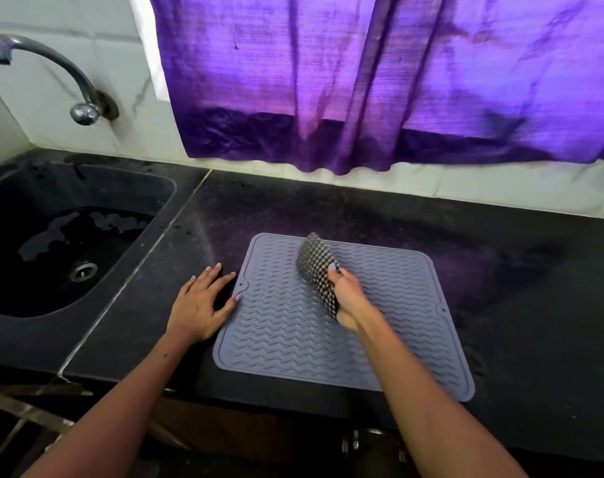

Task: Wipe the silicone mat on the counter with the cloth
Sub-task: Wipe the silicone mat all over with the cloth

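**Soft cloth, limp mat: one to grip, one to pin**

Hands first: the right hand [347,298] is closed around a dark checkered woven cloth [317,270], holding it bunched above the middle of the mat, its free end standing up rather than pressed flat. Spread open, the left hand [204,301] lies palm-down on the black stone tabletop [500,270], thumb touching the left edge of the grey-blue silicone mat with wavy ridges [293,326].

That mat lies flat near the tabletop's front edge, right of the dark sink [52,236]. It looks thin, floppy and light, so it would probably creep under a stroke; pinning an edge or corner seems wise. The cloth looks soft and pliable, best gripped wadded in the palm.
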`<state>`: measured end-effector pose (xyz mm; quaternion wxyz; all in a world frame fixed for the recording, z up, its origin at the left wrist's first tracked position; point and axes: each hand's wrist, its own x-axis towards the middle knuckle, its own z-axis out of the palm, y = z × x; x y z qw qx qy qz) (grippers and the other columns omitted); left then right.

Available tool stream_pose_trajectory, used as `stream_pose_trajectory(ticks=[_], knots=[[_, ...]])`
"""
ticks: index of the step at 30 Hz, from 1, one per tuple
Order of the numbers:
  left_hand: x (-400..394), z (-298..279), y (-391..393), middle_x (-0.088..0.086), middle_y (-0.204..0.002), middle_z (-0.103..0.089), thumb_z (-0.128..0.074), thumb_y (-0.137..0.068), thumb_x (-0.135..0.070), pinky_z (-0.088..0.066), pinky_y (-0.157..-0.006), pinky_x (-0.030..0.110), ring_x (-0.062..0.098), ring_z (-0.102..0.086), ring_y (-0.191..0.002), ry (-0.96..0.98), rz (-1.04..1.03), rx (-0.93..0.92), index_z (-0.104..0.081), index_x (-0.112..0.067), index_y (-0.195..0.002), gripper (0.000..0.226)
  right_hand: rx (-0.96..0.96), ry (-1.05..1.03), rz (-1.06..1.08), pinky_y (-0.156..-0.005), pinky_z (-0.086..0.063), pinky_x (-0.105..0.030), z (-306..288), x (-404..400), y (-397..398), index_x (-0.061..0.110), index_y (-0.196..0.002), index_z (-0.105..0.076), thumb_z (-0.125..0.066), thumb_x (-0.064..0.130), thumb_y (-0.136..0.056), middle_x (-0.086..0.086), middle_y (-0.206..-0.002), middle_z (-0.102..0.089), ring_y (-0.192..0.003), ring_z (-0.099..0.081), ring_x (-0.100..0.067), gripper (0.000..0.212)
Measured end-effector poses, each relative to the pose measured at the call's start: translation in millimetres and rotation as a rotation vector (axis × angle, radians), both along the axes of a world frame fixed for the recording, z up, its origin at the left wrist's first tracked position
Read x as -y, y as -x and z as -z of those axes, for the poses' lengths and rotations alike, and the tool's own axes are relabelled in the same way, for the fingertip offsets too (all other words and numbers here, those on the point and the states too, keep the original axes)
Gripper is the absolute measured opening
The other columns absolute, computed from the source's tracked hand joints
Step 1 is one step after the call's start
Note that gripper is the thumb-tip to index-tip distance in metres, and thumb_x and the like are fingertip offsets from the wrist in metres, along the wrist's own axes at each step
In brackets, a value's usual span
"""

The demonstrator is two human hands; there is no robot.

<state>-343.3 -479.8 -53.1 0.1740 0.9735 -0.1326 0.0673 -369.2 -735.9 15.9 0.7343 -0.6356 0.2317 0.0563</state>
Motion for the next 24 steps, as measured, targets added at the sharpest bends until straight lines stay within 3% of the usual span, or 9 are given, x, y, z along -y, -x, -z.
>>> stream_pose_trajectory(ticks=[2,5,8,11,18,20,21,22,24], knots=[[0.8,-1.3,0.2,0.002,-0.153,-0.028,-0.015,-0.079,-0.07,-0.011,-0.116,0.037,0.016,-0.02,-0.142,0.001,-0.003,-0.004,-0.039,-0.03,-0.14,0.076,0.056,0.157,0.014,-0.094,-0.045,-0.032,-8.5,-4.4,7.6,0.004,-0.131,-0.046,-0.038,0.017,-0.099,-0.013,-0.13,-0.055,-0.112,-0.055,-0.024,0.035],[0.1,-1.1,-0.3,0.002,-0.153,-0.027,-0.012,-0.08,-0.068,-0.009,-0.116,0.036,0.016,-0.019,-0.143,-0.009,0.001,-0.015,-0.038,-0.03,-0.141,0.076,0.287,0.736,-0.279,-0.091,-0.046,-0.031,-7.6,-25.3,35.5,0.014,-0.136,-0.044,-0.041,0.013,-0.097,-0.008,-0.127,-0.057,-0.113,-0.056,-0.027,0.039],[-0.2,0.7,-1.4,0.003,-0.153,-0.028,-0.012,-0.081,-0.065,-0.01,-0.116,0.036,0.017,-0.02,-0.143,-0.023,0.001,-0.005,-0.038,-0.03,-0.141,0.074,0.395,1.169,-0.608,-0.116,-0.011,-0.032,20.1,-51.9,60.8,0.024,-0.146,-0.023,-0.042,0.014,-0.095,0.001,-0.152,-0.026,-0.141,-0.024,-0.019,0.055],[0.4,3.1,-1.6,0.004,-0.152,-0.029,-0.014,-0.082,-0.064,-0.011,-0.115,0.038,0.019,-0.021,-0.142,-0.029,0.003,0.01,-0.039,-0.029,-0.14,0.072,0.482,1.361,-0.655,-0.112,0.01,-0.031,43.8,-57.6,67.0,0.019,-0.148,-0.017,-0.041,0.019,-0.095,0.001,-0.157,-0.015,-0.146,-0.007,-0.017,0.059],[0.4,3.0,-1.9,0.004,-0.151,-0.032,-0.018,-0.083,-0.063,-0.015,-0.114,0.039,0.02,-0.025,-0.141,-0.014,0.005,0.032,-0.042,-0.028,-0.138,0.07,0.482,1.243,-0.751,-0.116,-0.004,-0.027,35.2,-45.0,53.1,0.027,-0.146,-0.025,-0.04,0.01,-0.095,0.009,-0.155,-0.021,-0.143,-0.014,-0.008,0.055],[-0.6,2.4,-1.0,0.004,-0.151,-0.031,-0.017,-0.082,-0.065,-0.014,-0.114,0.038,0.019,-0.024,-0.141,-0.01,0.006,0.025,-0.042,-0.029,-0.139,0.072,0.314,0.93,-0.766,-0.106,-0.031,-0.031,25.2,-36.4,42.6,0.028,-0.14,-0.038,-0.042,0.013,-0.097,0.001,-0.146,-0.041,-0.124,-0.043,-0.009,0.046],[-1.0,2.1,-1.0,0.004,-0.152,-0.031,-0.016,-0.082,-0.065,-0.013,-0.115,0.037,0.019,-0.023,-0.142,-0.009,0.008,0.021,-0.041,-0.029,-0.139,0.072,0.212,0.712,-0.721,-0.09,-0.041,-0.033,17.1,-30.3,34.9,0.025,-0.135,-0.044,-0.041,0.016,-0.098,-0.006,-0.135,-0.052,-0.103,-0.053,-0.013,0.039],[-1.4,2.3,-1.1,0.003,-0.152,-0.03,-0.015,-0.082,-0.066,-0.012,-0.115,0.036,0.018,-0.022,-0.142,-0.006,0.008,0.014,-0.04,-0.03,-0.14,0.073,0.109,0.457,-0.609,-0.08,-0.043,-0.033,7.0,-22.8,27.2,0.019,-0.13,-0.049,-0.04,0.017,-0.098,-0.01,-0.127,-0.057,-0.091,-0.053,-0.016,0.033],[-1.4,1.9,-0.7,0.002,-0.152,-0.029,-0.015,-0.082,-0.067,-0.01,-0.115,0.035,0.016,-0.021,-0.142,-0.004,0.008,0.005,-0.039,-0.031,-0.14,0.073,0.005,0.035,-0.252,-0.08,-0.048,-0.034,-8.6,-4.3,17.2,0.008,-0.125,-0.052,-0.038,0.015,-0.099,-0.015,-0.122,-0.059,-0.089,-0.057,-0.02,0.03]])
